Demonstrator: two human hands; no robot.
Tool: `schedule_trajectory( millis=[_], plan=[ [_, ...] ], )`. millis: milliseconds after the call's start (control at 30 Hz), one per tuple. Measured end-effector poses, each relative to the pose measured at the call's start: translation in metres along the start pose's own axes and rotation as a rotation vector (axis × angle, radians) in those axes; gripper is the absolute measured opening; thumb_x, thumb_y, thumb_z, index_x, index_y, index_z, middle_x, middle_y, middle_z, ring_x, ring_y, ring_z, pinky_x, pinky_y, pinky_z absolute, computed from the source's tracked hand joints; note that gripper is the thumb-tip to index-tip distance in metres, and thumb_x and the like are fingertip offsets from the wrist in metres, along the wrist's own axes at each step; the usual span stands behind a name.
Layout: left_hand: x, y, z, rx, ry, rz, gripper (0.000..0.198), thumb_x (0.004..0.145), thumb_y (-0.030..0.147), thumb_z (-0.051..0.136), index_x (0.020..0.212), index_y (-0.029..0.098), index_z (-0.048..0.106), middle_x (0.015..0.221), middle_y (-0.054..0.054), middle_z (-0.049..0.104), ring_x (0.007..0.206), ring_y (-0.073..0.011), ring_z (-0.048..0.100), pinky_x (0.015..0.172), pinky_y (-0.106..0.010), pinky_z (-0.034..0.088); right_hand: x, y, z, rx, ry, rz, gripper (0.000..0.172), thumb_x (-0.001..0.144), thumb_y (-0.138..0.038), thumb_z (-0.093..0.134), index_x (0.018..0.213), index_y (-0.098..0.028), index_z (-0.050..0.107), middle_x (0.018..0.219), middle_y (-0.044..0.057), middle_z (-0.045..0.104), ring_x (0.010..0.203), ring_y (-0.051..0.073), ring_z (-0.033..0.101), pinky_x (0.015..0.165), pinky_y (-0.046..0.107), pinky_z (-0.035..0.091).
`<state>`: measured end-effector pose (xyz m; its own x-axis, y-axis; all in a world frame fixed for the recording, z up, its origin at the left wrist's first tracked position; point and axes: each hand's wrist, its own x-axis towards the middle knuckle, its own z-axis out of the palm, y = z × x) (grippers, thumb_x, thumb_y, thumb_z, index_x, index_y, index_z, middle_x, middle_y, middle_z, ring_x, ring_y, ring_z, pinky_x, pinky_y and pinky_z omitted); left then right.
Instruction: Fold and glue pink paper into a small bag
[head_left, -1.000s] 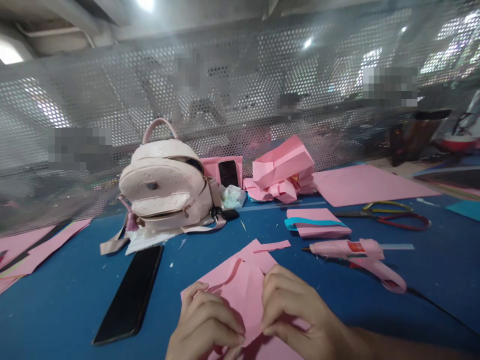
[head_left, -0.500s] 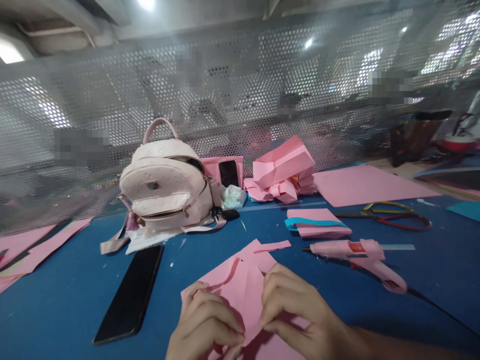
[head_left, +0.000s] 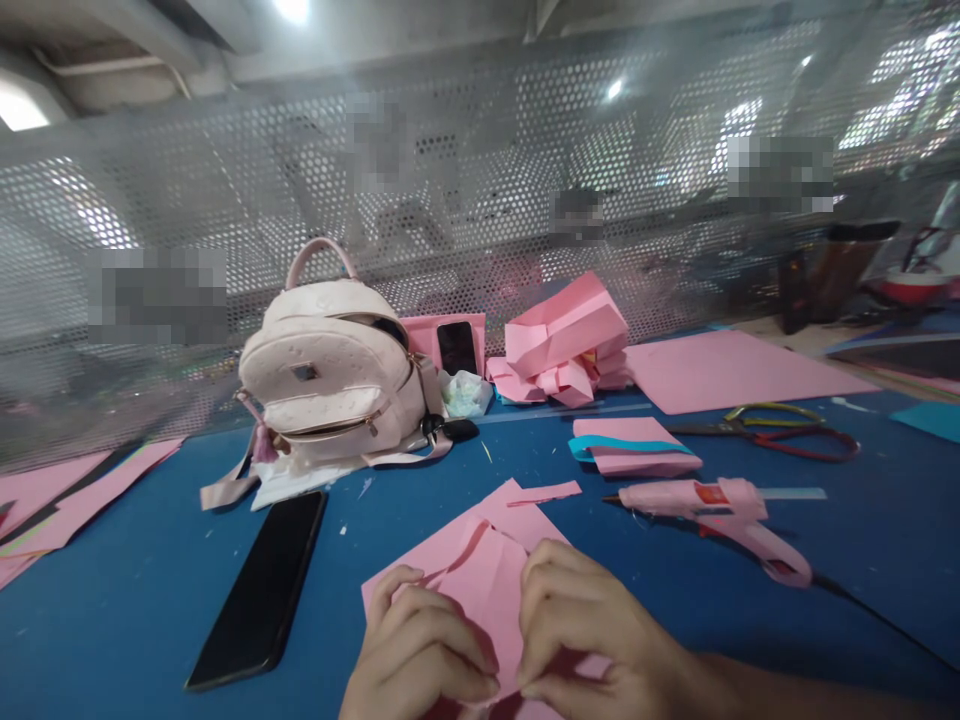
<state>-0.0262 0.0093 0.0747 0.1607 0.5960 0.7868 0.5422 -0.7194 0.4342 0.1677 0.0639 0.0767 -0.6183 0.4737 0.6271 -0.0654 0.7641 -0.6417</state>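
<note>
Both hands pinch a folded piece of pink paper (head_left: 487,590) at its near edge, low in the middle of the head view. My left hand (head_left: 420,645) is closed on its left side, with curled fingers. On the right side, my right hand (head_left: 577,620) grips the same piece between thumb and fingers. Beneath it lies a larger pink sheet (head_left: 405,562), flat on the blue table. A narrow pink strip (head_left: 544,493) rests at that sheet's far corner. The fingers partly hide the near edge of the folded paper.
To the right lie a pink glue gun (head_left: 720,505) with a cord, scissors (head_left: 780,430) and a folded pink piece with a blue strip (head_left: 634,447). A black phone (head_left: 259,590) lies left. Behind stand a pale backpack (head_left: 337,370) and piled pink paper (head_left: 566,330).
Both hands have shifted slightly, the fingertips drawing closer together along the near edge of the folded paper. Things around them stay put.
</note>
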Motion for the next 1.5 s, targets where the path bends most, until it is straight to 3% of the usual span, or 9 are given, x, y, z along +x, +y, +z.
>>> schedule_trajectory(
  millis=[267, 567, 733, 867, 1000, 1100, 1200, 1300, 1500],
  plan=[
    [-0.005, 0.002, -0.001, 0.019, -0.050, 0.030, 0.027, 0.099, 0.029, 0.056, 0.072, 0.026, 0.059, 0.065, 0.007, 0.069, 0.065, -0.0131, 0.062, 0.098, -0.038, 0.032, 0.003, -0.005, 0.001, -0.079, -0.038, -0.047, 0.009, 0.088, -0.015, 0.064, 0.081, -0.021, 0.063, 0.073, 0.000, 0.064, 0.074, 0.015, 0.056, 0.073, 0.031, 0.045],
    [-0.003, 0.005, -0.005, 0.059, -0.100, 0.090, 0.025, 0.089, 0.011, 0.061, 0.069, 0.023, 0.052, 0.065, 0.009, 0.067, 0.065, -0.0116, 0.063, 0.099, -0.038, 0.031, 0.000, -0.005, 0.003, -0.154, -0.057, -0.080, 0.009, 0.086, -0.014, 0.059, 0.080, -0.021, 0.060, 0.074, 0.001, 0.063, 0.074, 0.017, 0.054, 0.071, 0.033, 0.043],
    [-0.003, 0.002, -0.011, 0.056, -0.095, 0.086, 0.019, 0.089, 0.012, 0.060, 0.074, 0.024, 0.055, 0.069, 0.007, 0.069, 0.067, -0.0131, 0.064, 0.098, -0.039, 0.035, 0.000, -0.004, 0.002, -0.107, -0.008, -0.057, 0.019, 0.097, -0.031, 0.058, 0.083, -0.021, 0.064, 0.075, 0.002, 0.064, 0.077, 0.017, 0.055, 0.073, 0.033, 0.044],
    [-0.001, -0.009, -0.023, 0.017, -0.191, 0.093, 0.013, 0.087, 0.012, 0.063, 0.083, 0.024, 0.061, 0.077, 0.004, 0.072, 0.070, -0.0152, 0.068, 0.095, -0.038, 0.039, 0.002, -0.002, -0.003, -0.139, -0.026, -0.011, 0.031, 0.102, -0.044, 0.049, 0.092, -0.020, 0.066, 0.086, 0.004, 0.066, 0.087, 0.018, 0.057, 0.083, 0.036, 0.045],
    [-0.006, -0.010, -0.023, -0.058, -0.070, -0.095, 0.008, 0.094, 0.020, 0.059, 0.087, 0.022, 0.063, 0.078, 0.001, 0.072, 0.073, -0.0169, 0.068, 0.094, -0.038, 0.042, 0.004, 0.003, -0.010, -0.237, -0.020, 0.029, 0.024, 0.099, -0.041, 0.056, 0.111, -0.021, 0.063, 0.107, 0.008, 0.065, 0.106, 0.022, 0.055, 0.098, 0.042, 0.041],
    [-0.011, -0.003, -0.018, -0.146, 0.076, -0.197, 0.017, 0.100, 0.030, 0.052, 0.088, 0.022, 0.061, 0.078, 0.000, 0.070, 0.074, -0.0166, 0.067, 0.099, -0.039, 0.039, 0.004, 0.010, -0.014, -0.222, 0.066, 0.093, 0.018, 0.099, -0.030, 0.055, 0.113, -0.022, 0.062, 0.112, 0.008, 0.064, 0.111, 0.023, 0.054, 0.099, 0.041, 0.040],
    [-0.012, 0.001, -0.019, -0.189, 0.099, -0.127, 0.016, 0.101, 0.029, 0.050, 0.088, 0.022, 0.058, 0.077, 0.002, 0.068, 0.072, -0.0142, 0.066, 0.105, -0.039, 0.035, 0.004, 0.017, -0.016, -0.151, 0.122, 0.150, 0.014, 0.099, -0.033, 0.058, 0.099, -0.022, 0.066, 0.103, 0.006, 0.067, 0.103, 0.022, 0.057, 0.093, 0.039, 0.041],
    [-0.009, -0.001, -0.025, -0.212, 0.053, -0.085, 0.010, 0.100, 0.024, 0.051, 0.093, 0.022, 0.058, 0.080, 0.001, 0.069, 0.074, -0.0136, 0.068, 0.102, -0.035, 0.041, 0.004, 0.020, -0.016, -0.089, 0.126, 0.157, 0.021, 0.098, -0.038, 0.059, 0.088, -0.021, 0.067, 0.095, 0.004, 0.067, 0.096, 0.020, 0.058, 0.091, 0.038, 0.042],
    [-0.003, -0.001, -0.021, -0.391, 0.253, -0.541, 0.020, 0.101, 0.037, 0.050, 0.090, 0.021, 0.055, 0.088, -0.004, 0.065, 0.085, -0.0160, 0.064, 0.074, -0.024, 0.052, 0.004, 0.010, -0.014, -0.062, 0.063, 0.088, 0.022, 0.098, -0.042, 0.058, 0.099, -0.021, 0.064, 0.095, 0.004, 0.066, 0.092, 0.019, 0.057, 0.095, 0.040, 0.041]
  ],
)
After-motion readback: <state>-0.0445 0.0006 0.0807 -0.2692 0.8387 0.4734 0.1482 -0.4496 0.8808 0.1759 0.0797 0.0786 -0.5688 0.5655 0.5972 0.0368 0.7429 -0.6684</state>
